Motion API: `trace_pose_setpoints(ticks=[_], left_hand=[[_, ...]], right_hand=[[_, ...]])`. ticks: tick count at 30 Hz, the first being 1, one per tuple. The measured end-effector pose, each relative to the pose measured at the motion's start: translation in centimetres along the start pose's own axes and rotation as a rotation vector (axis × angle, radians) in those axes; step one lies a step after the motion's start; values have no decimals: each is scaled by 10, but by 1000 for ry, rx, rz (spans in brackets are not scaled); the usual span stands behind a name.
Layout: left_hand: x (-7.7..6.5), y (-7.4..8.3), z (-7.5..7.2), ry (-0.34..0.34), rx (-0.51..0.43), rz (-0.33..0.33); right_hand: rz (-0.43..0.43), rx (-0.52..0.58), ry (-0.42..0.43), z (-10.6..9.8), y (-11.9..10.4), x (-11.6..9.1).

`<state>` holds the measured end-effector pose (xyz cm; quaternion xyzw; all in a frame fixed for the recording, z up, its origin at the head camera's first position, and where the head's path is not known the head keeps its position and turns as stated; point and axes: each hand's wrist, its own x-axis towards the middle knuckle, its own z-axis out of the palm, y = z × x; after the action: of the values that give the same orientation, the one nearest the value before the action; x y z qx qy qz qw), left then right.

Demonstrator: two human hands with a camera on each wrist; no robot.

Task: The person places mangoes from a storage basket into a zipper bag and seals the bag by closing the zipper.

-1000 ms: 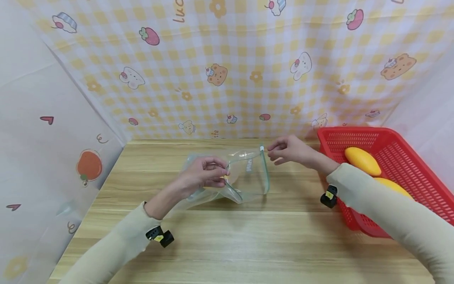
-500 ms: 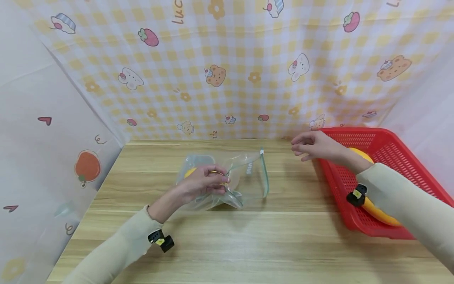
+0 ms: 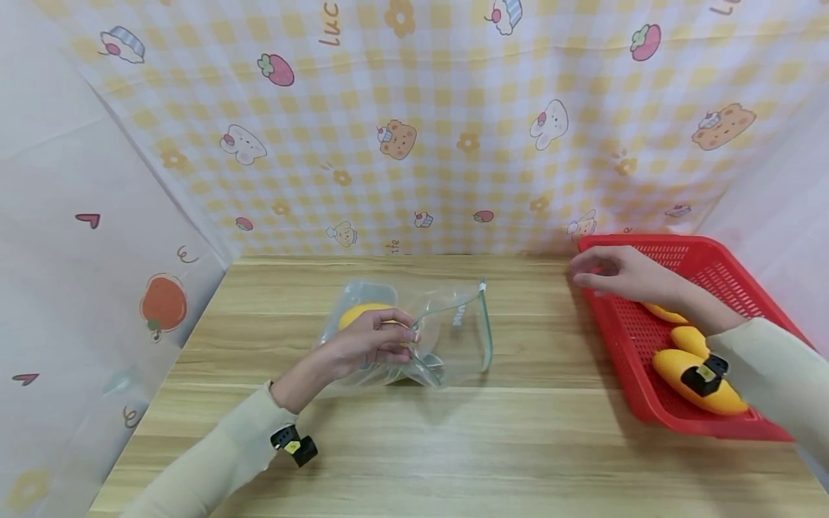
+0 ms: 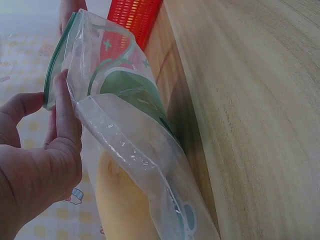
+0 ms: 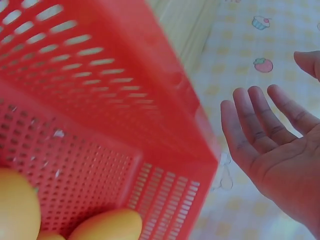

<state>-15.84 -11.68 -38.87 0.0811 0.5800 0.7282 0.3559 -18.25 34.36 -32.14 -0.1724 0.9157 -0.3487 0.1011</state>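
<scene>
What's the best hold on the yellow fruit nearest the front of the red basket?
I'd take that yellow fruit across its middle, bringing the right grip down from above to close on its two long sides. It lies lengthwise, a long oval, so its narrower width likely fits best. The basket is open on top but walled around, making a side approach awkward.

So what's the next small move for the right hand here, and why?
Probably lower the right hand into the red plastic basket toward a mango: it hovers near the rim holding nothing, and the left hand pinches one edge of the open clear zip bag.
</scene>
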Motion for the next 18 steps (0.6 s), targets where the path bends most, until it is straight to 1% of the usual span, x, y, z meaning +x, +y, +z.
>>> trace_pose_setpoints(ticks=[2, 5, 10, 13, 18], left_hand=[[-1, -1, -1, -7, -3, -1], [-2, -1, -3, -15, -8, -3], [-3, -2, -4, -14, -7, -6], [-4, -2, -5, -13, -5, -6], [-5, -2, -7, -13, -2, -5]], right_hand=[[-10, -65, 19, -3, 2, -6], [-7, -133, 49, -8, 4, -14], [26, -183, 78, -17, 14, -28], [20, -213, 85, -24, 21, -35], [21, -217, 90, -33, 29, -45]])
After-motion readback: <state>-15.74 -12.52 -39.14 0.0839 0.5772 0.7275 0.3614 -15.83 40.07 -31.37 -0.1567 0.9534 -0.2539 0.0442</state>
